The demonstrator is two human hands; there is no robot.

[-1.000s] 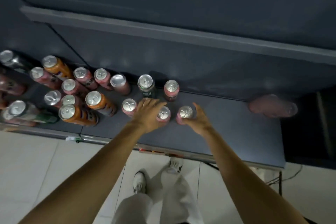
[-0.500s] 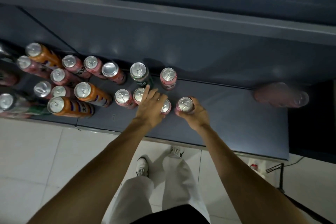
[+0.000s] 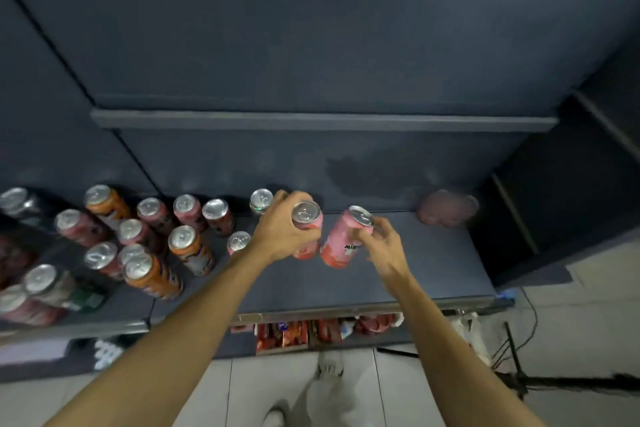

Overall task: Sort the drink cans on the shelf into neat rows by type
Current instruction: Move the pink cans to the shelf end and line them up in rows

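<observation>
My left hand (image 3: pixel 282 230) grips a pink can (image 3: pixel 308 222) lifted above the dark shelf (image 3: pixel 433 263). My right hand (image 3: pixel 382 246) holds a second pink can (image 3: pixel 341 243), tilted, just to the right of the first. A green can (image 3: pixel 260 200) stands behind my left hand, and another pink can (image 3: pixel 238 242) stands left of my left wrist. To the left, several pink cans (image 3: pixel 188 210) and orange cans (image 3: pixel 188 248) stand mixed together on the shelf.
A pale pink object (image 3: pixel 446 206) lies at the back right of the shelf. The shelf's front edge (image 3: pixel 363 308) runs below my arms, with red packets (image 3: pixel 282 336) on the level beneath. An upper shelf (image 3: pixel 311 120) hangs above. Cables lie on the floor at the right.
Both hands have closed round pink cans and lifted them off the shelf, the right one now tilted. The camera has tipped up, showing more of the shelf and the upper shelf.
</observation>
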